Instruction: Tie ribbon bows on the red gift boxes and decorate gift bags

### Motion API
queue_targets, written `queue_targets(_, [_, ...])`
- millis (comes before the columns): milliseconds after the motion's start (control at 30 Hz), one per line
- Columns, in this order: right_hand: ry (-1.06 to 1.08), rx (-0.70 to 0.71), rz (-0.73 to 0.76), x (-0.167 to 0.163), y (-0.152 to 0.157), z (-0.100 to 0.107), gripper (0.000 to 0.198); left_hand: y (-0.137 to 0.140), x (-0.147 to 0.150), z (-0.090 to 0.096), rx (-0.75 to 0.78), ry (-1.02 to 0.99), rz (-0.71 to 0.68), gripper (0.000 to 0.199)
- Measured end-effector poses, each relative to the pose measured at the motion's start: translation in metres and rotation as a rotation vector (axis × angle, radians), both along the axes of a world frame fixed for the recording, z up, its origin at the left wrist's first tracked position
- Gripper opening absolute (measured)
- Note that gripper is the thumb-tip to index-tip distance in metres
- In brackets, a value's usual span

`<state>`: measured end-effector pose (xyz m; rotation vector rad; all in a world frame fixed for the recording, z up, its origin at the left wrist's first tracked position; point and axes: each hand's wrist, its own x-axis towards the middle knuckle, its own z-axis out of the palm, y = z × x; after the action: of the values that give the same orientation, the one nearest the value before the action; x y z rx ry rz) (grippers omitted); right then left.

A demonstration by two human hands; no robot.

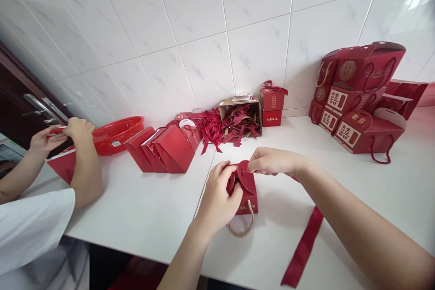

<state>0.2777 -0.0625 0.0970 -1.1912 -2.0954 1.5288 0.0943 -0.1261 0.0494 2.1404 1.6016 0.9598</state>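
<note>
The right arm [356, 217] comes in close, above a long red ribbon [303, 250] on the white table [136, 208]. A small red box [250, 186] with a rope handle [252, 224] sits on the table by both hands. The left hand [220, 195] has its thumb and fingers spread apart, holding the box near its top. The right hand [272, 161] has its fingers curled in at the top flap [244, 171]; I cannot tell what they pinch. Behind are 2 stacked boxes [272, 108].
</note>
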Motion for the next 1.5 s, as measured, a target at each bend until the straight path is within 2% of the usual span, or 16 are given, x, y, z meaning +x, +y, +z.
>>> queue_targets(400, [-0.069,0.023,0.008,0.000,-0.003,0.004,0.030,-0.004,0.006,0.004,-0.029,-0.040,-0.003,0.031])
queue_targets(600, [-0.060,0.045,0.026,-0.002,-0.006,0.006,0.031,0.002,0.008,0.004,0.115,-0.011,0.028,0.019])
queue_targets(700, [-0.161,0.130,-0.037,-0.002,-0.010,0.008,0.027,0.005,0.007,0.003,0.196,-0.033,0.035,0.017])
queue_targets(800, [-0.229,0.335,-0.185,0.000,-0.010,0.008,0.013,0.005,0.008,0.003,0.233,-0.083,0.043,0.017])
queue_targets(867, [-0.151,0.457,-0.257,0.001,-0.010,0.008,0.021,0.005,0.009,0.005,0.257,-0.116,0.058,0.014])
queue_targets(933, [-0.008,0.472,-0.204,0.001,-0.010,0.009,0.026,0.005,0.010,0.010,0.301,-0.176,0.062,0.012])
queue_targets(1033, [0.222,0.349,-0.047,-0.001,-0.012,0.013,0.028,0.006,0.013,0.027,0.416,-0.290,0.058,0.009])
queue_targets(1100, [0.342,0.264,-0.022,-0.002,-0.014,0.015,0.029,0.006,0.013,0.040,0.467,-0.350,0.063,0.007])
queue_targets(1167, [0.435,0.220,-0.023,-0.001,-0.017,0.019,0.028,0.003,0.010,0.051,0.460,-0.383,0.057,0.006])
queue_targets(1233, [0.493,0.208,-0.017,0.003,-0.022,0.024,0.028,-0.003,0.004,0.053,0.415,-0.362,0.028,0.007])
queue_targets(1300, [0.529,0.232,-0.055,0.009,-0.027,0.030,0.026,-0.012,-0.005,0.044,0.325,-0.289,0.004,0.008])
queue_targets(1367, [0.589,0.306,-0.143,0.015,-0.034,0.037,0.024,-0.020,-0.014,0.029,0.194,-0.228,0.027,0.024])
queue_targets(1433, [0.718,0.416,-0.242,0.022,-0.041,0.044,0.020,-0.026,-0.020,0.011,0.085,-0.243,0.091,0.042])
queue_targets(1500, [0.884,0.532,-0.320,0.028,-0.048,0.049,0.014,-0.030,-0.022,-0.003,0.028,-0.322,0.135,0.047])
